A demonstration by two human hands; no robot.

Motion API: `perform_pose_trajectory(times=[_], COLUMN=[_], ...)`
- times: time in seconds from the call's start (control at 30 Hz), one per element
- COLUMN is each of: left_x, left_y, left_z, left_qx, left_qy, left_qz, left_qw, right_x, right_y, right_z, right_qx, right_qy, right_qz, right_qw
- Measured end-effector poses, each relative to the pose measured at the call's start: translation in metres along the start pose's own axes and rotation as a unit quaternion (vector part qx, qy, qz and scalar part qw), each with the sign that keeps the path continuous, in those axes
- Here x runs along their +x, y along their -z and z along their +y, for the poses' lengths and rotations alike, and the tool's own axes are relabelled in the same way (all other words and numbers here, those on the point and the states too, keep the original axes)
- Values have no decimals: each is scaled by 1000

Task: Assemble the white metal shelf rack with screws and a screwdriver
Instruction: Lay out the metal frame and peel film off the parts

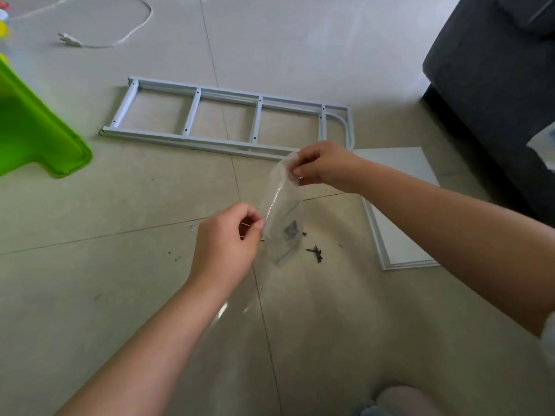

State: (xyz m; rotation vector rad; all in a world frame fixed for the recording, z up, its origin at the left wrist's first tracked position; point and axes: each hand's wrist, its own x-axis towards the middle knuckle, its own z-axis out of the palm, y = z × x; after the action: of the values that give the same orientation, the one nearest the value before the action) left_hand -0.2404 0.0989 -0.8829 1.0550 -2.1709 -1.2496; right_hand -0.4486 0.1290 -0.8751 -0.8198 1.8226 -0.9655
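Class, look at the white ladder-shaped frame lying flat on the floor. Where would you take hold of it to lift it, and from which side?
Take the frame by its near long rail, between two rungs, coming down from above on the person's side. It lies flat on the floor, so the open gaps probably let fingers curl under the rail. Avoid the curved end at the right.

One ladder-like side frame (228, 121), one clear bag (282, 211), two hands (left (228, 235), right (321, 166))

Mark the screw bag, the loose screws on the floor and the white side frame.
screw bag (282, 205): head view, clear middle.
loose screws (316, 253): head view, dark cluster.
white side frame (192, 111): head view, second crossbar.
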Motion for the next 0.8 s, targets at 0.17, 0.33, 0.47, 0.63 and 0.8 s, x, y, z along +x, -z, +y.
perform_pose_trajectory(times=[0.17,0.33,0.47,0.63,0.8], left_x=[-2,1,8,1,-5], left_y=[5,7,7,6,6], left_z=[2,-3,-11,-28,-44], left_qx=[-6,-64,-86,-50,-178], left_qy=[-17,8,93,245,277], left_qz=[5,37,72,-52,-32], left_qw=[1000,997,989,967,944], right_x=[-30,-43,-34,-20,-9], right_y=[17,20,15,-1,-34], right_z=[10,10,2,-2,11], right_qx=[28,1,63,197,196], right_qy=[-9,16,36,-27,-94], right_qz=[9,75,152,151,98], right_qw=[1000,997,986,968,971])
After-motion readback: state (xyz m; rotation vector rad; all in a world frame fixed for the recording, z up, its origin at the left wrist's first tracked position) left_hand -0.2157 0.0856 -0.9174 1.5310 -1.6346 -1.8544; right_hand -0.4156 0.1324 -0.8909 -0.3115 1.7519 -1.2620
